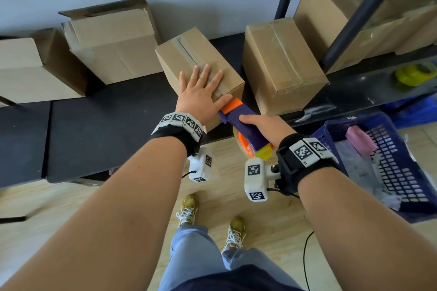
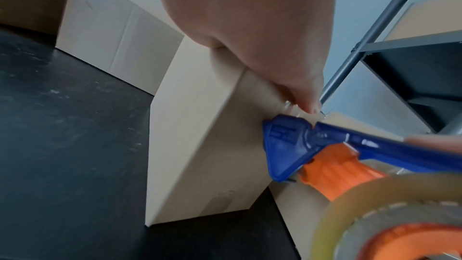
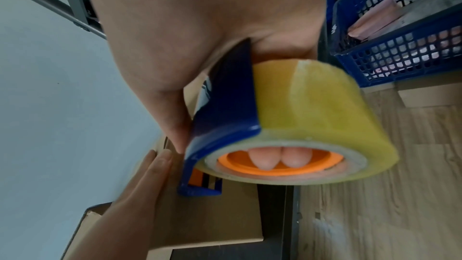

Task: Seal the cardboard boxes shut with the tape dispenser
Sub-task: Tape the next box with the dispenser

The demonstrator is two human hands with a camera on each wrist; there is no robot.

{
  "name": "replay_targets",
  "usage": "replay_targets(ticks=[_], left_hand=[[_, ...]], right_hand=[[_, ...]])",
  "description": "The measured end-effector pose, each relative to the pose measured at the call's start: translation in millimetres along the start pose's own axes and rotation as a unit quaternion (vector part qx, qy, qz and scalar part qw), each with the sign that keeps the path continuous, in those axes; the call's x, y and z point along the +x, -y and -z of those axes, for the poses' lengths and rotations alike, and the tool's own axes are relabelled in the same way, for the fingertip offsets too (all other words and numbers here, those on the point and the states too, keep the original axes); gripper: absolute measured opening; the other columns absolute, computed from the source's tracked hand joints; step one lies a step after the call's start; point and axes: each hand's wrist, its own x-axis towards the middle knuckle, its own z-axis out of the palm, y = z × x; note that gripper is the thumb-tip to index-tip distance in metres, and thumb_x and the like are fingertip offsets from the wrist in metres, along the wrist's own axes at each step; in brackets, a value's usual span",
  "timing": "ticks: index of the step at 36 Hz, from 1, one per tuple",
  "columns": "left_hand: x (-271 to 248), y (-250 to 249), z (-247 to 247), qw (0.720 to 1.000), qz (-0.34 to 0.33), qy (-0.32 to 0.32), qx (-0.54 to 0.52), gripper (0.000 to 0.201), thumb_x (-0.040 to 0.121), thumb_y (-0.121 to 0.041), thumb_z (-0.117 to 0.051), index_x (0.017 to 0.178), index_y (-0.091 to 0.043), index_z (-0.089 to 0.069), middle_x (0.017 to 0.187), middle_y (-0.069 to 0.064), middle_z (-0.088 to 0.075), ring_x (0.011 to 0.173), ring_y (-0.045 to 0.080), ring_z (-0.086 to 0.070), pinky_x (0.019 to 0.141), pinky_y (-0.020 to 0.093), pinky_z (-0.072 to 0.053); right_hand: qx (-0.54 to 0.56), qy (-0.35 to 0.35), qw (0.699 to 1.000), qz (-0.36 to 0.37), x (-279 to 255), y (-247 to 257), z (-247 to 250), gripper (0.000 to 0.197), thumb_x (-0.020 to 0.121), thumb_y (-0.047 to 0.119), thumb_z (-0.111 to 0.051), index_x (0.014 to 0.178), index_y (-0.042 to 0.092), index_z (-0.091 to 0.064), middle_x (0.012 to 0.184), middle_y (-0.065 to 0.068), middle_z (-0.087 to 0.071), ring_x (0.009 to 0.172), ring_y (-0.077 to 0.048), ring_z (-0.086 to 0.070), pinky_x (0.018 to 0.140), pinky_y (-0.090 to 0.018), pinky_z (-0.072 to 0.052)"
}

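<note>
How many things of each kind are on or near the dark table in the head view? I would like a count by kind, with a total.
Cardboard boxes: 5
Tape dispensers: 1
Spare tape rolls: 1
Blue baskets: 1
Total: 8

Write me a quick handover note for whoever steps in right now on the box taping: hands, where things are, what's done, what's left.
Left hand: flat, fingers spread, pressing on top of the middle box on the black table.
Right hand: grips the tape dispenser, its nose at the near top edge of that box, beside the left thumb.
Done: tape runs along the middle box's top seam; the box to its right looks taped too.
Left: finish the strip down the near face and cut it. The larger box at back left has a flap standing up; the far-left box can't be judged.
</note>
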Motion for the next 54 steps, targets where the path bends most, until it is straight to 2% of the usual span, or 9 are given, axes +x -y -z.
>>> replay_targets(ticks=[5, 10, 16, 32, 37, 41, 46, 51, 54], left_hand=[[0, 1, -1, 1.0, -0.004, -0.003, 0.016, 0.071, 0.091, -0.071, -0.018, 0.153, -0.038, -0.002, 0.162, 0.0, -0.001, 0.148, 0.024, 0.006, 0.117, 0.052, 0.008], [1, 0, -1, 1.0, -0.002, -0.004, 0.02, 0.071, 0.092, -0.069, -0.018, 0.153, -0.037, -0.003, 0.162, 0.0, -0.001, 0.149, 0.023, 0.005, 0.117, 0.052, 0.008], [1, -2, -2, 1.0, 0.001, -0.004, 0.027, 0.069, 0.094, -0.066, -0.02, 0.153, -0.036, -0.002, 0.162, 0.0, 0.0, 0.149, 0.023, 0.005, 0.117, 0.052, 0.008], [1, -5, 1, 0.999, 0.001, 0.025, 0.025, 0.071, 0.097, -0.059, -0.026, 0.154, -0.029, 0.005, 0.161, 0.004, 0.008, 0.148, 0.025, 0.01, 0.119, 0.046, 0.005], [2, -11, 2, 0.999, 0.033, 0.031, 0.0, 0.07, 0.097, -0.06, -0.024, 0.154, -0.03, 0.004, 0.161, 0.006, 0.008, 0.148, 0.026, 0.008, 0.119, 0.044, 0.004], [4, -16, 12, 0.994, 0.069, 0.052, -0.074, 0.067, 0.097, -0.062, -0.013, 0.154, -0.029, -0.002, 0.162, 0.002, 0.006, 0.148, 0.022, 0.007, 0.118, 0.042, 0.004], [5, -3, 32, 0.984, 0.107, -0.019, -0.139, 0.05, 0.101, -0.024, -0.032, 0.15, -0.018, -0.026, 0.157, 0.003, -0.023, 0.142, 0.027, -0.023, 0.116, 0.041, -0.018], [9, 33, 32, 0.995, 0.08, 0.01, -0.063, 0.051, 0.101, -0.037, -0.03, 0.151, -0.031, -0.019, 0.161, -0.002, -0.007, 0.148, 0.024, -0.002, 0.119, 0.049, -0.004], [8, 49, 26, 0.997, 0.053, 0.034, -0.041, 0.053, 0.1, -0.051, -0.024, 0.151, -0.037, -0.017, 0.16, -0.004, -0.01, 0.147, 0.022, -0.004, 0.118, 0.052, -0.012]], right_hand=[[0.005, -0.004, 1.0, 0.002, -3, 3, -4, 0.065, 0.076, 0.058, -0.074, 0.114, 0.007, -0.063, 0.107, -0.01, -0.069, 0.095, -0.025, -0.067, 0.089, -0.037, -0.052], [0.039, 0.026, 0.999, 0.005, 10, 8, -3, 0.082, 0.041, 0.067, -0.073, 0.103, 0.014, -0.071, 0.105, -0.014, -0.073, 0.097, -0.034, -0.07, 0.098, -0.052, -0.053], [0.042, 0.036, 0.998, -0.021, 13, 7, -4, 0.036, 0.087, 0.044, -0.069, 0.103, 0.013, -0.067, 0.113, -0.014, -0.07, 0.099, -0.027, -0.065, 0.099, -0.037, -0.049], [0.019, -0.022, 1.0, -0.005, 6, 3, 19, 0.06, 0.06, 0.06, -0.072, 0.095, 0.011, -0.068, 0.106, -0.016, -0.073, 0.1, -0.034, -0.069, 0.098, -0.051, -0.053], [0.023, -0.035, 0.999, 0.002, -6, 5, 27, 0.052, 0.083, 0.052, -0.071, 0.111, 0.008, -0.068, 0.112, -0.014, -0.071, 0.106, -0.032, -0.067, 0.103, -0.048, -0.05], [0.076, -0.029, 0.997, 0.019, -9, 8, 30, 0.069, 0.061, 0.064, -0.077, 0.105, 0.011, -0.072, 0.106, -0.013, -0.074, 0.102, -0.032, -0.069, 0.101, -0.048, -0.052], [0.152, -0.03, 0.988, 0.026, -5, 18, 31, 0.092, 0.04, 0.077, -0.079, 0.106, 0.013, -0.074, 0.096, -0.007, -0.078, 0.095, -0.028, -0.073, 0.098, -0.047, -0.054], [0.153, -0.007, 0.983, 0.105, -21, 48, 19, 0.06, 0.072, 0.056, -0.081, 0.103, 0.005, -0.074, 0.086, -0.008, -0.077, 0.074, -0.02, -0.073, 0.071, -0.031, -0.061], [0.126, -0.041, 0.98, 0.152, -18, 63, 2, 0.038, 0.084, 0.04, -0.077, 0.103, 0.007, -0.074, 0.097, -0.009, -0.076, 0.089, -0.026, -0.073, 0.091, -0.044, -0.058]])
